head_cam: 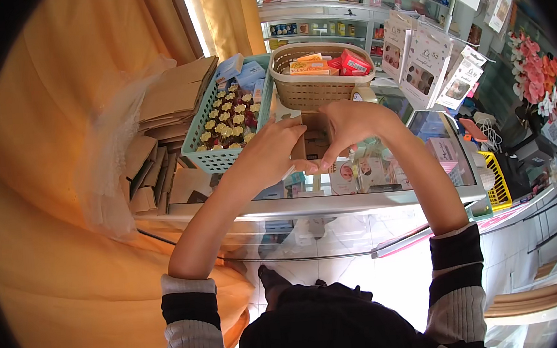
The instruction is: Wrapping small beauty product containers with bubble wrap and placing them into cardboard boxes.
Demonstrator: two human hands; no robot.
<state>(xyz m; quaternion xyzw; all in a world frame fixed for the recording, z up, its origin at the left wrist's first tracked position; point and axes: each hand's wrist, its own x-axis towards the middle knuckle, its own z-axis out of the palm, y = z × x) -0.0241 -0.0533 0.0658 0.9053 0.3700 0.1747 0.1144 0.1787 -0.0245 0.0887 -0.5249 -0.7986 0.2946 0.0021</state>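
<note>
Between my hands, on the glass display counter, a small brown cardboard box (317, 139) shows its hollow inside. My left hand (276, 149) grips its left side, and my right hand (355, 123) curls around its right side, with the thumb near the front edge. Behind the box stands a beige plastic basket (316, 91) holding orange and red cartons. To the left, a pale green plastic basket (218, 160) contains several small bottles with yellow flower-shaped caps (227, 116) and blue boxes (250, 73). A roll of tape (364, 94) sits beside the beige basket.
Folded cardboard boxes (174, 91) are stacked at the left, beside clear plastic wrap (110, 153) and an orange curtain (39, 193). Packaged false nails (420, 67) hang on a stand at the right. A metal edge (310, 206) borders the counter; a yellow basket (500, 181) stands farther right.
</note>
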